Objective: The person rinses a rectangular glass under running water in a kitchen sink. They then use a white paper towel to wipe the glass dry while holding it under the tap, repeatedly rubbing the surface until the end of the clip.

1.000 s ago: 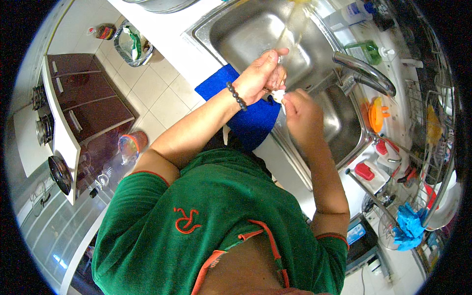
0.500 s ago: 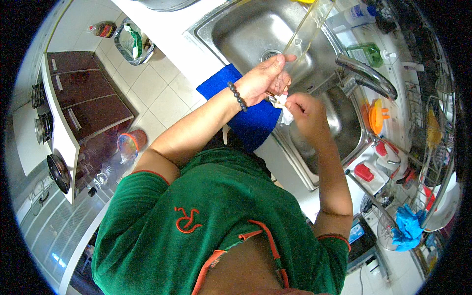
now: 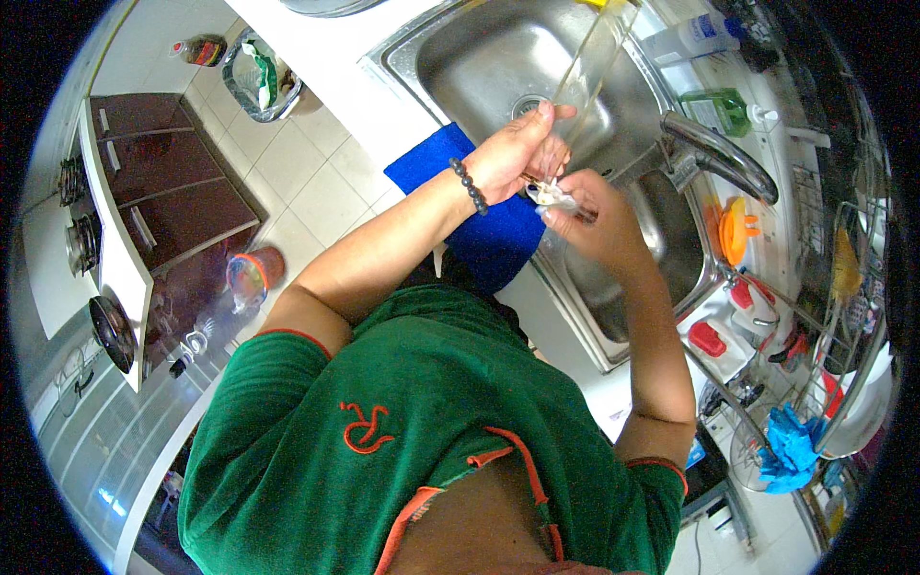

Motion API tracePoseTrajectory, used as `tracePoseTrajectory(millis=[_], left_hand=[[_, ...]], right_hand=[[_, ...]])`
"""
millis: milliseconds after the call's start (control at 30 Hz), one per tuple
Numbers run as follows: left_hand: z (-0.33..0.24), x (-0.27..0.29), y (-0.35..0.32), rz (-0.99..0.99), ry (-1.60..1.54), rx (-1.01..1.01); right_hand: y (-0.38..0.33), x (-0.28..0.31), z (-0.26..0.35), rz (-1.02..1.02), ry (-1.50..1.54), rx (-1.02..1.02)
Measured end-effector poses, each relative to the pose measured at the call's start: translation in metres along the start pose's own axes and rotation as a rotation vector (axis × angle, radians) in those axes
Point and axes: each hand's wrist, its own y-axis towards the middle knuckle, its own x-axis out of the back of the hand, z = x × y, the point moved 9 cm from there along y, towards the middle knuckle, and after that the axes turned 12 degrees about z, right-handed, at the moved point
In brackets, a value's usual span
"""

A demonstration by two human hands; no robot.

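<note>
Since the earlier frame, the tall clear glass has risen and tilted, and now points toward the far edge of the sink. Its long axis runs from the hands up and away over the basin, which looks empty. The left hand is wrapped around its lower end. The right hand, just beside, pinches a small whitish scrubber at the glass's base. A blue cloth hangs over the worktop's near edge.

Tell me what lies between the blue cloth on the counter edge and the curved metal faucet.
In the head view, the two hands lie between blue cloth and faucet: left hand holding a clear glass tube, right hand beside it.
</note>
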Motion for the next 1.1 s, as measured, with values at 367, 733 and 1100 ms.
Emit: tracePoseTrajectory(millis=[367,733,1100], left_hand=[[-0.005,-0.004,0.007,-0.102,-0.042,-0.109],[-0.006,0.007,0.007,-0.143,0.045,-0.08],[-0.013,0.019,0.0,-0.166,0.007,-0.048]], right_hand=[[-0.012,-0.002,0.038,-0.241,-0.934,0.08],[0.007,0.009,-0.011,-0.17,-0.283,0.035],[-0.009,0.018,0.028,-0.277,-0.743,0.081]])
